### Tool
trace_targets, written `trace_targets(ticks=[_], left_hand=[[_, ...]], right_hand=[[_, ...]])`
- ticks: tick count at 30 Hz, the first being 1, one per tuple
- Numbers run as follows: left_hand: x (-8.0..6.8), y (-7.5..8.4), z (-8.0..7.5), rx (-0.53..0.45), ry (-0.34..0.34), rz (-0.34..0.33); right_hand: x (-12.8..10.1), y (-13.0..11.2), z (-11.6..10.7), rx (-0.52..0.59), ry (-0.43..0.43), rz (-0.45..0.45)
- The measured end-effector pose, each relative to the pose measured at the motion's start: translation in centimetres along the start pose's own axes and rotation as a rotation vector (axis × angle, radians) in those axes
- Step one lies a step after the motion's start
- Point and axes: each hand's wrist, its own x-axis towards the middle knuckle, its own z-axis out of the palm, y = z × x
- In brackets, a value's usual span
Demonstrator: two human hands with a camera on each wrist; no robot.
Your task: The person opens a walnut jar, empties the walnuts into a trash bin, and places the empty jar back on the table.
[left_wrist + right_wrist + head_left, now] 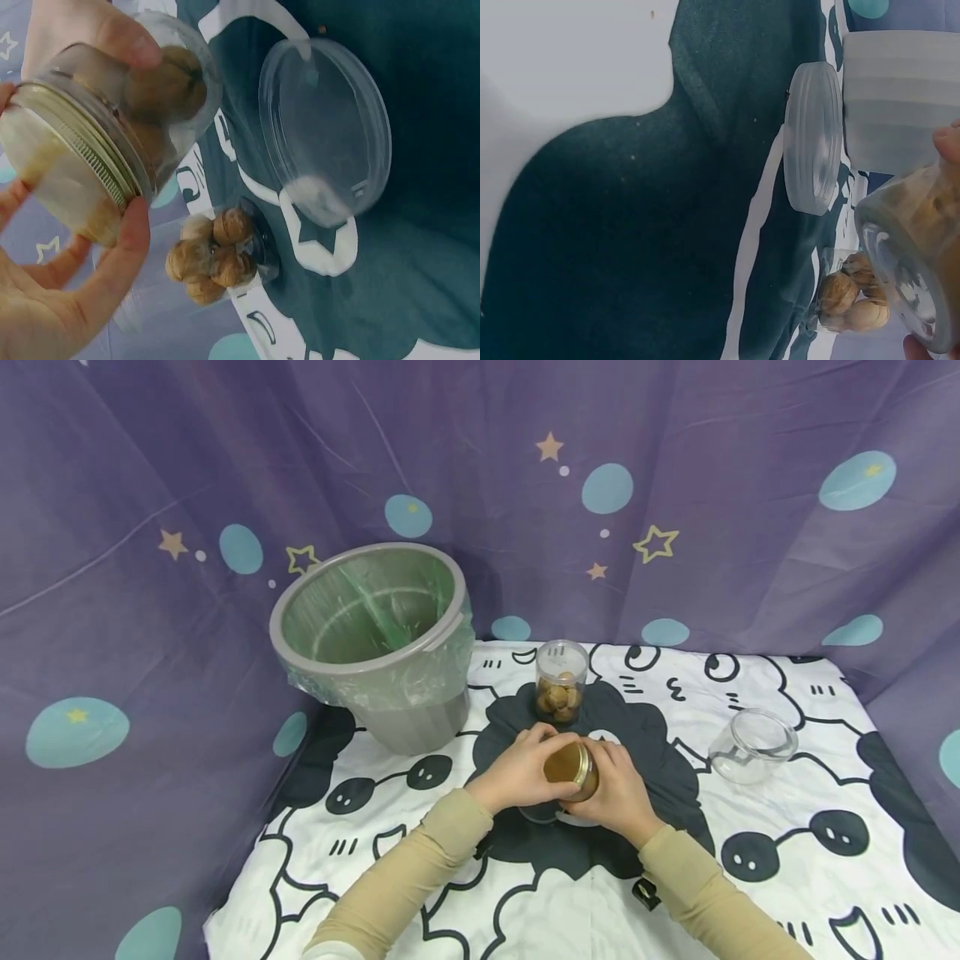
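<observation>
Over the dark patch of cloth, a glass jar (171, 94) with a gold screw lid (67, 146) is held tilted on its side between both hands. My left hand (525, 768) grips the lid, its thumb and fingertips spread around the rim. My right hand (617, 789) holds the glass body from the other side. Brown walnuts show through the glass. Below the jar lies a clear plastic lid (326, 131) on the cloth. Just beyond the hands stands a clear plastic jar (562, 668) with several walnuts (557, 697) at its bottom.
A grey trash bin (416, 718) with a green liner stands at the back left. To the right is another clear jar (750, 747), apparently empty. A small black object (646, 893) lies beside the right sleeve. A purple curtain (480, 468) closes off the back.
</observation>
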Motion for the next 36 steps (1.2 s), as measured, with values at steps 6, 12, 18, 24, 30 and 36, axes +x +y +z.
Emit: trace_targets(ticks=[6, 12, 18, 24, 30, 36], left_hand=[[0.3, 0.8, 0.6, -0.058, 0.021, -0.171], [0.7, 1.3, 1.2, -0.055, 0.038, -0.251], [0.6, 1.0, 1.0, -0.012, 0.019, -0.156], [0.1, -0.2, 0.4, 0.046, -0.076, 0.111], [0.0, -1.3, -0.5, 0.101, -0.141, 0.285], [0.0, -1.6, -1.3, 0.119, -0.182, 0.336]], right_hand=[[0.1, 0.0, 0.2, -0.041, 0.054, -0.021], [-0.1, 0.1, 0.3, -0.083, 0.086, -0.020], [0.0, 0.1, 0.2, -0.056, 0.073, 0.011], [-0.1, 0.3, 0.2, -0.040, 0.039, 0.036], [-0.2, 0.2, 0.2, -0.022, 0.028, 0.011], [-0.3, 0.2, 0.0, -0.012, 0.023, -0.015]])
